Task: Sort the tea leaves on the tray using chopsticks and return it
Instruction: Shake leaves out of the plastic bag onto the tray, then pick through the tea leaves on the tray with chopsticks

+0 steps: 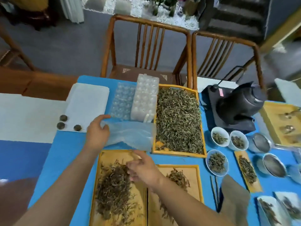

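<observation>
left hand point(97, 132) gripping the mouth of a clear plastic bag point(130, 137), which lies just beyond the near-left wooden tray point(104, 156). right hand point(141, 168) over that tray's far end, fingers pinched on a few brown tea leaves point(112, 190) at the edge of the pile; motion blur prevents a count. chopsticks point(215, 193) lying unused on the blue tablecloth point(68, 152), right of the second near tray point(197, 178), well apart from both hands. large tray of greenish leaves point(179, 121) touching the bag's right end.

judged step: bare-handed transfer of sorted leaves toward the bag, not the chopstick method named in the task.

risks noted:
- bag mouth limp and nearly flat; leaves likely to miss and scatter on the cloth.
- bag end against the greenish leaves; mixing of grades possible if dragged.
- right forearm low across both near trays; small pile point(178, 178) liable to be swept.
- pinched leaves brittle; breakage under finger pressure probable.
</observation>
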